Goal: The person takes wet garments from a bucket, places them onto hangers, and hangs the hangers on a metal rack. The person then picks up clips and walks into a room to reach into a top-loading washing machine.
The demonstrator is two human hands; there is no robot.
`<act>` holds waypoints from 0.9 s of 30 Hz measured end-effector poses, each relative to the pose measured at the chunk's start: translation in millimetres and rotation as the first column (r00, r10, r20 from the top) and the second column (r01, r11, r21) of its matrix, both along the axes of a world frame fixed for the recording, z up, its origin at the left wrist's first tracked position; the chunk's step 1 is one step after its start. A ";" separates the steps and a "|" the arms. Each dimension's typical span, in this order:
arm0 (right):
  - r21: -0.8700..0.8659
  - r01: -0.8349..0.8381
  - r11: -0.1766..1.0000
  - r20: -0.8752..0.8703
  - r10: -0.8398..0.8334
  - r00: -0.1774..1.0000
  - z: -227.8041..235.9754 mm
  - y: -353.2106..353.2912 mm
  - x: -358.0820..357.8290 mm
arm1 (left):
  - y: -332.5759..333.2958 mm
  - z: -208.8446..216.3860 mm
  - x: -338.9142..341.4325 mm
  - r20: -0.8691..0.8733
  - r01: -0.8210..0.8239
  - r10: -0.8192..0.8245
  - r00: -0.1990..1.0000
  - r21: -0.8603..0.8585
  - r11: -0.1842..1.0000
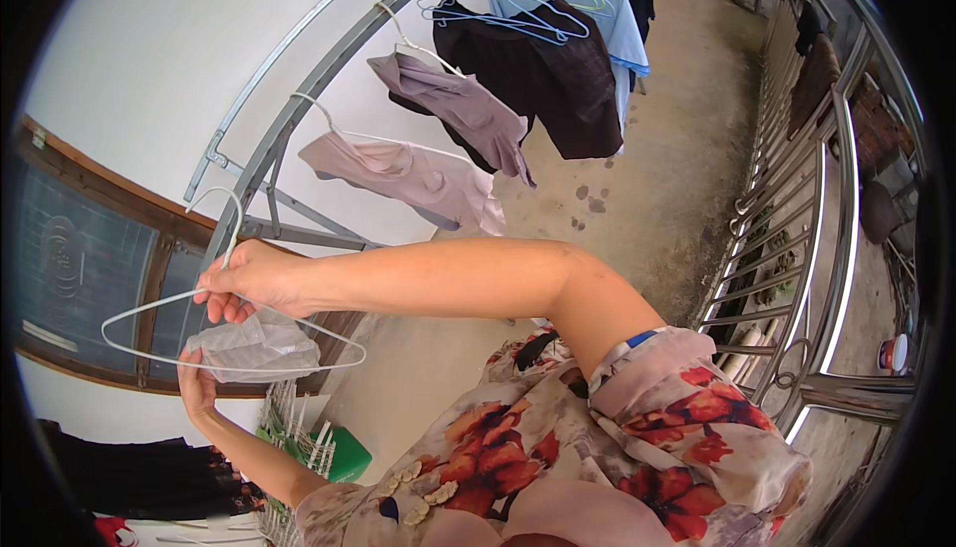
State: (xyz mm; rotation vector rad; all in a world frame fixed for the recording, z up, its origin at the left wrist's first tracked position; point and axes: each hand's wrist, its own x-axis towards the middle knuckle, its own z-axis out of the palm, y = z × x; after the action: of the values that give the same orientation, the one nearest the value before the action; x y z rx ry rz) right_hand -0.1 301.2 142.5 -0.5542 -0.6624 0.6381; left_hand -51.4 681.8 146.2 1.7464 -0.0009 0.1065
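Observation:
A white wire clothes hanger (159,298) is in my right hand (261,278), which reaches across from the right and grips it just below the hook. The hook points up beside the grey metal rack. Below that hand, a pale, crumpled, thin garment (264,348) sits within the hanger's frame; I cannot tell exactly how it hangs on it. My left hand (197,386) comes up from below, its fingers closed on the garment's left edge and partly covered by the cloth.
A grey metal rack (329,59) holds a pale pink garment (398,174), a mauve garment (453,99), dark trousers (558,89) and several blue hangers (508,0). A metal railing (797,278) runs along the right. A green container (349,454) and dark hanging clothes (139,477) are low at left.

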 end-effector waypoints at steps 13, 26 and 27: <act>-0.273 0.421 0.865 0.385 -0.303 0.872 -17.1 3.7 -13.2 | -46.1 9.9 12.6 -0.134 0.024 -0.047 0.990 -0.172 0.985; -0.499 0.779 0.379 0.780 -0.195 0.595 -22.3 -28.4 -18.1 | -51.8 5.9 13.5 -0.067 -0.083 0.082 0.994 -0.014 0.996; -0.507 0.787 0.351 0.791 -0.172 0.587 -26.5 -28.5 -19.2 | -52.0 5.8 13.1 -0.067 -0.066 0.067 0.995 0.009 0.998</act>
State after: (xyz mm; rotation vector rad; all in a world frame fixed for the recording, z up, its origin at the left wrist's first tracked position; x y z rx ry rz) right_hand -19.4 272.7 115.9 -1.9304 -0.6963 0.0472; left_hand -38.3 629.9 152.0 1.7560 0.1067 0.0963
